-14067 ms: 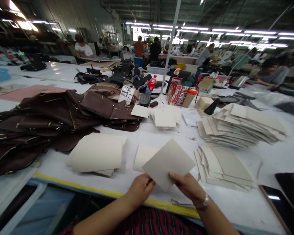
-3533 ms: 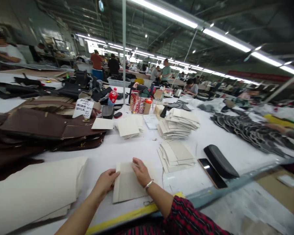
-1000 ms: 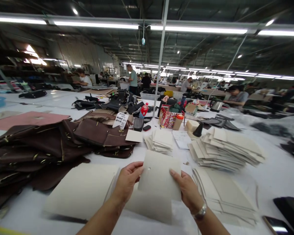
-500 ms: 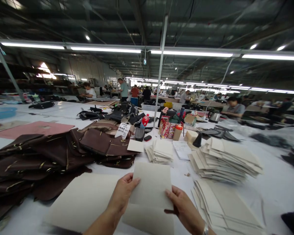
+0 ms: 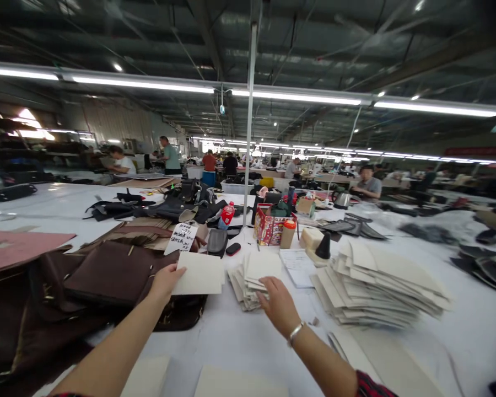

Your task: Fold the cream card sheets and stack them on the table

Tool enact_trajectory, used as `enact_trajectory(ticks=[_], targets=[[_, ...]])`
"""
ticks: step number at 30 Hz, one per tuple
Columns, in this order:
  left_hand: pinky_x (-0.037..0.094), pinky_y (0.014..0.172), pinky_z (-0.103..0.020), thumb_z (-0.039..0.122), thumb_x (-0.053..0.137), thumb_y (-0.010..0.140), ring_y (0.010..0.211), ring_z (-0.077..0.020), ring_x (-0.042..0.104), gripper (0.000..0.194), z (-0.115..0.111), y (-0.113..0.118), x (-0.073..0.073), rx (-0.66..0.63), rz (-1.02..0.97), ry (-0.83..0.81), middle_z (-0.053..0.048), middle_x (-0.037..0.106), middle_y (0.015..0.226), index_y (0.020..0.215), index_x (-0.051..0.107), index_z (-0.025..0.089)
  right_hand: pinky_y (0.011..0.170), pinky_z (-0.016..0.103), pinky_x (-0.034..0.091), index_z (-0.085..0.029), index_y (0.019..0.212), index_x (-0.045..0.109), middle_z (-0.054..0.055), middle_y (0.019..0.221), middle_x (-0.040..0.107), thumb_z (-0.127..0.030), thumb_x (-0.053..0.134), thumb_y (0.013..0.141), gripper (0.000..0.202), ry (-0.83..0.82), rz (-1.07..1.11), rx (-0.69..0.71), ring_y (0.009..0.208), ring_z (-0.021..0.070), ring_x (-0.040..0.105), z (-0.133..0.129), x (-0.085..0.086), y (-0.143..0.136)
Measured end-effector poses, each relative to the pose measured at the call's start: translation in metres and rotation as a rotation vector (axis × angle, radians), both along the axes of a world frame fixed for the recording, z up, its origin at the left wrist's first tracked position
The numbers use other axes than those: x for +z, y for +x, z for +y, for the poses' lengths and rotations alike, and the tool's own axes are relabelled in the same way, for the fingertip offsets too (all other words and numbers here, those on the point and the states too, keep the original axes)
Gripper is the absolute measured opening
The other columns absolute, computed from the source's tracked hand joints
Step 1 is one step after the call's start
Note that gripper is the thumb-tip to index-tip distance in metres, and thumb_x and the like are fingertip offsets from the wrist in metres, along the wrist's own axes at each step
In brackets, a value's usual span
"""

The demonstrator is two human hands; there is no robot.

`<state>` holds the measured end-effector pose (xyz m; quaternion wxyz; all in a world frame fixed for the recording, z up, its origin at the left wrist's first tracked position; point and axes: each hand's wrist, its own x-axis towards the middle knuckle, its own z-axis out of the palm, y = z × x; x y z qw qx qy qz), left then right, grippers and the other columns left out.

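Note:
My left hand (image 5: 168, 282) is closed on the left edge of a cream card (image 5: 199, 272), thumb on top. A second card edge shows slightly offset at its right side. This card is over the dark brown leather bags (image 5: 111, 270). My right hand (image 5: 280, 303), with a bracelet at the wrist, reaches to the right side of a small stack of cream cards (image 5: 254, 275). Its fingertips touch the stack, with thumb and forefinger apart. At the bottom edge lie more cream sheets (image 5: 240, 381), partly cut off by the frame.
Larger stacks of cream pieces (image 5: 380, 286) stand to the right. Behind are a notepad (image 5: 296, 267), a black cone (image 5: 324, 246), a lidded cup (image 5: 288, 234), a red-capped bottle (image 5: 226, 215) and a handwritten tag (image 5: 181, 238). A pole (image 5: 250, 121) rises mid-table. People work farther back.
Both hands have moved forward and apart from the card they held together. My left is now at the card by the bags, my right at the small stack. The view has shifted right.

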<state>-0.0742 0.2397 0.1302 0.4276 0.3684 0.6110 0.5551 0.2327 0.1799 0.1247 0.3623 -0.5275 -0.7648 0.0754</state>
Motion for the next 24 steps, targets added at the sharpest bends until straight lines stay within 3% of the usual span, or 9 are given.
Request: enact_trajectory(ticks=[2, 6, 10, 12, 14, 16, 18, 20, 24], targets=[[0.047, 0.052, -0.026, 0.013, 0.057, 0.069, 0.053, -0.0167, 0.059, 0.017, 0.024, -0.001, -0.006, 0.011, 0.095, -0.021, -0.003, 0.062, 0.058, 0.086, 0.057, 0.011, 0.095, 0.040, 0.030, -0.016, 0.111, 0.050, 0.013, 0.117, 0.050, -0.026, 0.052, 0.076, 0.037, 0.056, -0.175, -0.057, 0.111, 0.0244, 0.041, 0.034, -0.003, 0.010], [0.046, 0.065, -0.030, 0.012, 0.060, 0.063, 0.076, -0.0243, 0.060, 0.017, 0.051, -0.008, -0.010, 0.043, 0.340, -0.047, -0.007, 0.064, 0.069, 0.080, 0.058, 0.012, 0.094, 0.040, 0.031, -0.011, 0.117, 0.047, 0.016, 0.124, 0.044, -0.041, 0.055, 0.073, 0.053, -0.123, -0.404, -0.046, 0.115, 0.0264, 0.039, 0.084, -0.015, 0.033], [0.031, 0.090, -0.041, 0.013, 0.060, 0.060, 0.115, -0.0318, 0.036, 0.037, 0.046, -0.002, -0.003, 0.077, 0.573, 0.034, -0.013, 0.054, 0.110, 0.097, 0.055, 0.016, 0.092, 0.033, 0.035, -0.016, 0.114, 0.050, 0.011, 0.121, 0.049, -0.043, 0.050, 0.077, 0.046, -0.173, -0.476, 0.075, 0.109, 0.0216, 0.045, 0.100, -0.023, 0.049], [0.021, 0.096, -0.043, 0.017, 0.058, 0.064, 0.122, -0.0305, 0.024, 0.042, 0.036, 0.019, 0.001, -0.022, 0.653, 0.153, -0.012, 0.044, 0.123, 0.106, 0.051, 0.019, 0.092, 0.033, 0.035, -0.017, 0.113, 0.051, 0.011, 0.120, 0.049, -0.041, 0.049, 0.079, 0.042, -0.165, -0.498, 0.110, 0.109, 0.0217, 0.045, 0.101, -0.024, 0.050], [0.020, 0.098, -0.040, 0.020, 0.060, 0.065, 0.120, -0.0285, 0.028, 0.036, 0.028, 0.053, 0.001, -0.209, 0.646, 0.237, -0.010, 0.047, 0.120, 0.101, 0.055, 0.019, 0.090, 0.034, 0.035, -0.016, 0.108, 0.054, 0.012, 0.117, 0.051, -0.038, 0.049, 0.079, 0.037, -0.159, -0.515, 0.136, 0.109, 0.0227, 0.045, 0.102, -0.024, 0.048], [0.028, 0.093, -0.033, 0.023, 0.064, 0.061, 0.107, -0.0246, 0.043, 0.029, 0.024, 0.092, -0.005, -0.339, 0.569, 0.223, -0.008, 0.056, 0.106, 0.090, 0.060, 0.019, 0.089, 0.034, 0.036, -0.015, 0.104, 0.056, 0.013, 0.113, 0.053, -0.034, 0.051, 0.079, 0.032, -0.153, -0.521, 0.152, 0.107, 0.0234, 0.046, 0.102, -0.023, 0.045], [0.037, 0.081, -0.030, 0.023, 0.067, 0.057, 0.084, -0.0206, 0.054, 0.030, 0.024, 0.129, -0.016, -0.368, 0.493, 0.157, -0.005, 0.061, 0.087, 0.087, 0.061, 0.019, 0.088, 0.034, 0.036, -0.014, 0.101, 0.056, 0.013, 0.109, 0.055, -0.032, 0.052, 0.078, 0.030, -0.147, -0.515, 0.163, 0.105, 0.0230, 0.047, 0.102, -0.020, 0.046], [0.040, 0.067, -0.028, 0.020, 0.068, 0.054, 0.066, -0.0171, 0.055, 0.028, 0.026, 0.156, -0.026, -0.361, 0.396, 0.083, -0.002, 0.059, 0.067, 0.081, 0.061, 0.017, 0.088, 0.031, 0.037, -0.014, 0.101, 0.056, 0.012, 0.108, 0.056, -0.032, 0.050, 0.079, 0.029, -0.139, -0.496, 0.169, 0.103, 0.0209, 0.049, 0.099, -0.017, 0.049], [0.038, 0.053, -0.022, 0.015, 0.067, 0.052, 0.053, -0.0119, 0.051, 0.022, 0.018, 0.178, -0.039, -0.336, 0.138, 0.004, 0.003, 0.052, 0.052, 0.072, 0.059, 0.015, 0.090, 0.029, 0.036, -0.013, 0.107, 0.052, 0.012, 0.110, 0.053, -0.038, 0.044, 0.082, 0.037, -0.115, -0.426, 0.144, 0.104, 0.0184, 0.048, 0.083, -0.015, 0.054]])
